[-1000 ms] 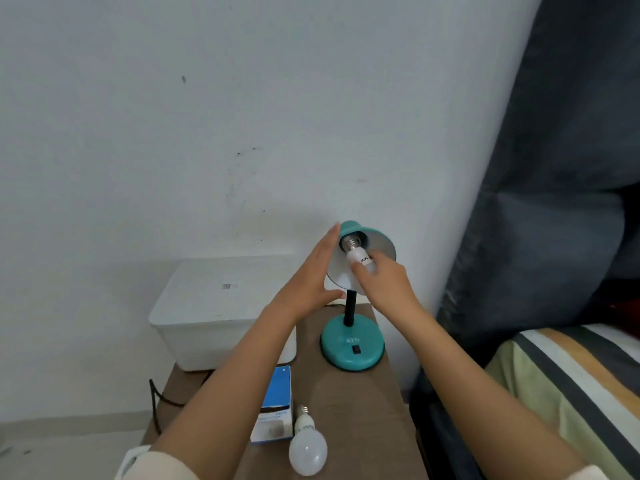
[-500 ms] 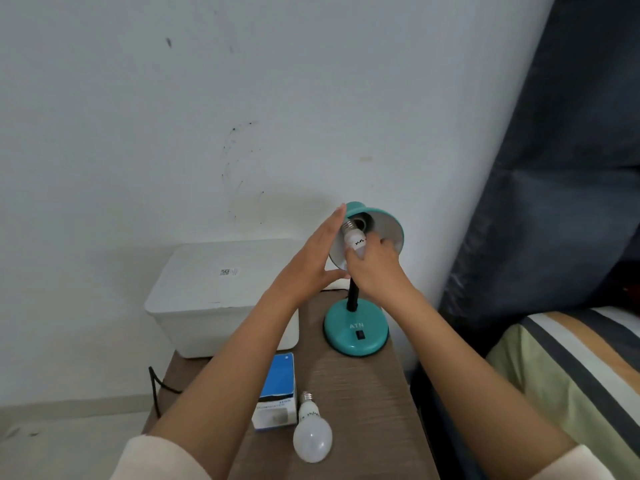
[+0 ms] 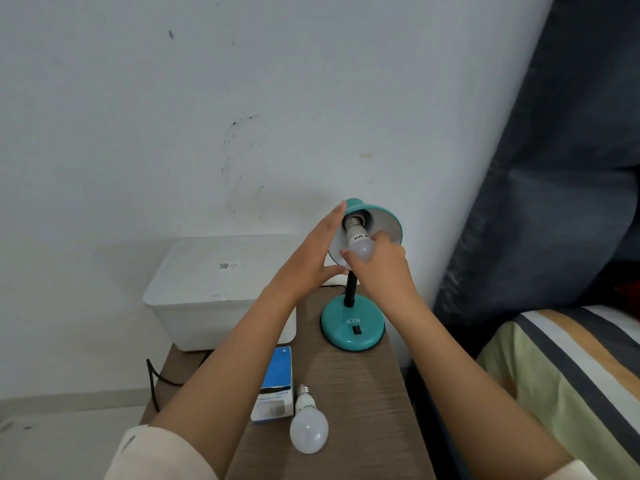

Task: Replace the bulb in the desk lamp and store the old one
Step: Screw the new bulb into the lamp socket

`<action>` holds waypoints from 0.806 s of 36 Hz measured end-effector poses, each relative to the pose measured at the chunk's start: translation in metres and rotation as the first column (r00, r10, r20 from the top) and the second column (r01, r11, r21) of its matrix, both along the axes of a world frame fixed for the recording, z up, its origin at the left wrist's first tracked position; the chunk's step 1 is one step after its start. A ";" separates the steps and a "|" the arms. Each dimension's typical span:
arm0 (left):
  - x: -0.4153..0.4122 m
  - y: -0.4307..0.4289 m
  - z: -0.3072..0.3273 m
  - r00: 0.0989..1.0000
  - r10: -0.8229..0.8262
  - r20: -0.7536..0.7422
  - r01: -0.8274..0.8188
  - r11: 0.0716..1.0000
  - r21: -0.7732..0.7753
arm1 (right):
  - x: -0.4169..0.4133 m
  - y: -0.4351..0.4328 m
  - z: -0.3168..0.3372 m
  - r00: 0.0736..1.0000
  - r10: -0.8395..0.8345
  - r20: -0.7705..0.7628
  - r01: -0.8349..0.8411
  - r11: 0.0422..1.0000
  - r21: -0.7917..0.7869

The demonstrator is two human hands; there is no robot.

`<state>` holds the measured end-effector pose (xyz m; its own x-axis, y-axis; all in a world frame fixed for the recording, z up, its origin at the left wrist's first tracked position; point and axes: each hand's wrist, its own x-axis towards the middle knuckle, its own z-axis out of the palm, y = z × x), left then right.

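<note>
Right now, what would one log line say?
right hand: grips bulb at socket | left hand: steadies lamp shade | spare bulb: on table

One head-worn wide-angle view looks forward and down from above the forearms — both reach away from the lens toward the lamp (image 3: 363, 237) near the frame's centre. The table (image 3: 363, 382) runs close below, the wall (image 3: 173, 116) fills the upper frame, and the bed (image 3: 571, 375) sits at the right edge.

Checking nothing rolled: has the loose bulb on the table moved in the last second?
No. The loose bulb lies beside the blue box as before.
</note>
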<state>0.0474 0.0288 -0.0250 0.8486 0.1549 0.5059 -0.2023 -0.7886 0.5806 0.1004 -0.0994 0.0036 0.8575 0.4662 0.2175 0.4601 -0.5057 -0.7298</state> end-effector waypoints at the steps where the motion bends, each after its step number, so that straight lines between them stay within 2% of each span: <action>1: 0.000 0.000 0.000 1.000 0.001 -0.003 -0.001 1.000 0.001 | 0.000 0.000 -0.001 1.000 -0.010 0.013 0.010 1.000 -0.009; 15: 0.002 0.001 -0.002 1.000 0.019 -0.008 -0.019 1.000 0.012 | 0.007 0.019 -0.012 0.989 -0.016 0.146 0.031 0.994 -0.103; 21: 0.000 0.002 -0.003 1.000 0.015 -0.010 -0.015 1.000 0.005 | 0.010 0.017 -0.012 0.996 0.077 0.054 -0.074 0.996 -0.056; 26: 0.001 0.003 -0.004 1.000 0.020 -0.004 -0.020 1.000 0.006 | 0.006 0.008 -0.015 0.989 0.034 0.143 -0.047 0.995 0.090; 29: 0.001 0.002 -0.003 1.000 0.018 -0.014 -0.017 1.000 0.011 | 0.004 0.005 -0.016 0.981 -0.004 0.195 -0.018 0.993 0.115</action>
<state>0.0483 0.0309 -0.0278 0.8530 0.1642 0.4954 -0.1801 -0.7984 0.5746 0.1044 -0.0949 -0.0120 0.7904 0.4339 0.4325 0.6020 -0.4191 -0.6797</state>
